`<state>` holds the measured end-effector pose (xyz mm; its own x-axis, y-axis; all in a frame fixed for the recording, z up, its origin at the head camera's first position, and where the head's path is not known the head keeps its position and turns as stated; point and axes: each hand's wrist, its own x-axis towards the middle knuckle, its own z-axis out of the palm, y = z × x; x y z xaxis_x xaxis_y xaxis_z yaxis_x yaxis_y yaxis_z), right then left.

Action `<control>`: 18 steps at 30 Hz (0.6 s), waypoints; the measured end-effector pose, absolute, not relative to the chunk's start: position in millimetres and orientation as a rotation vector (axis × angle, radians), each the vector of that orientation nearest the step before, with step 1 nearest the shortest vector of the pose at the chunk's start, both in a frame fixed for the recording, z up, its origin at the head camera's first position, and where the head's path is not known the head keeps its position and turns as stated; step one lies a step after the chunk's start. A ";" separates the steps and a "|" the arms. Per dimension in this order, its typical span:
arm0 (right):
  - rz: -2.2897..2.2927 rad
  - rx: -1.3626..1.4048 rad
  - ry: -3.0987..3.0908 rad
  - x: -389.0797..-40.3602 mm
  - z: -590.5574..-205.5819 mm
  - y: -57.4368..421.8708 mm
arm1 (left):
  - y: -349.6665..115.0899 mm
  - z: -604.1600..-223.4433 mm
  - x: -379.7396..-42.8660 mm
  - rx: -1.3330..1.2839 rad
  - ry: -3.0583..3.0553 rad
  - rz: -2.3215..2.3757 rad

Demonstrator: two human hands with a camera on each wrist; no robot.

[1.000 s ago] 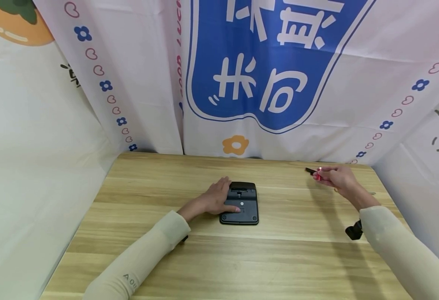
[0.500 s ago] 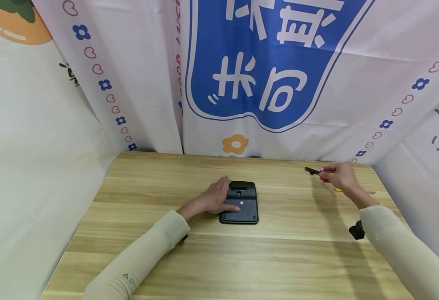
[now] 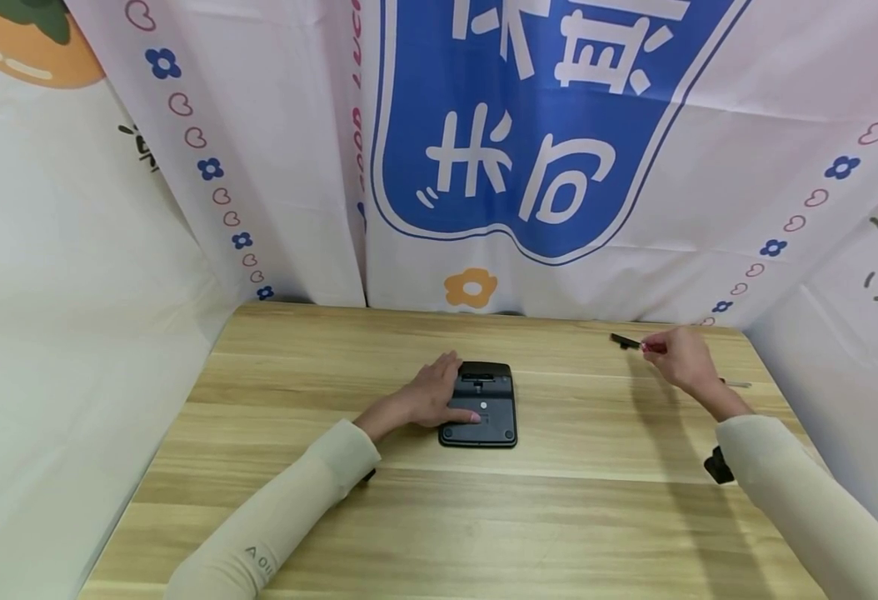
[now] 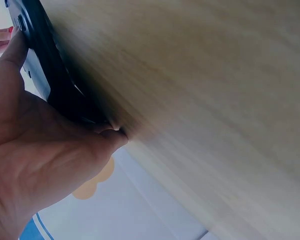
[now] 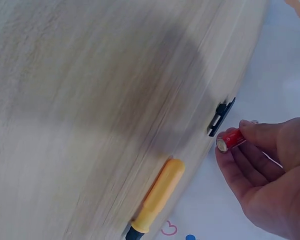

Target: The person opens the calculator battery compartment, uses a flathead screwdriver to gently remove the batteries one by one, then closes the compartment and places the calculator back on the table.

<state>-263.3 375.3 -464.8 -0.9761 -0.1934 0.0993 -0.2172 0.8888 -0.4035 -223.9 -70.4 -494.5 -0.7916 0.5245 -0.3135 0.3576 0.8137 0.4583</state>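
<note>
A dark calculator lies face down on the wooden table, with a slot open near its upper end. My left hand grips its left side, the thumb across the back and the fingers along the edge; in the left wrist view part of the calculator shows beyond the thumb. Over the table's far right, my right hand pinches a small red battery between thumb and fingers. Just left of those fingertips lies a small black battery cover.
A screwdriver with a yellow handle lies on the table by my right hand; in the head view only its shaft tip shows. The table's far edge meets a printed cloth wall. Cloth walls also stand at left and right.
My right hand has shifted slightly right and turned, still pinching the battery, and now covers the screwdriver's handle in the head view. The left hand and calculator stay put.
</note>
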 end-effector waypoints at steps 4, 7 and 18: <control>0.589 0.357 -3.015 -264.4 -466.7 376.3 | -70.7 -492.3 -223.4 0.654 2.571 0.532; 0.534 0.375 -3.045 -265.2 -468.0 376.2 | -70.8 -489.9 -222.0 0.649 2.576 0.544; 0.399 0.420 -3.072 -267.3 -475.4 381.3 | -70.4 -499.0 -227.9 0.647 2.563 0.508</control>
<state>-267.3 381.3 -475.4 -0.9637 -0.2622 0.0495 -0.2661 0.9313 -0.2486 -227.9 -70.4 -499.0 -0.7908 0.5171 -0.3275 0.3529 0.8224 0.4462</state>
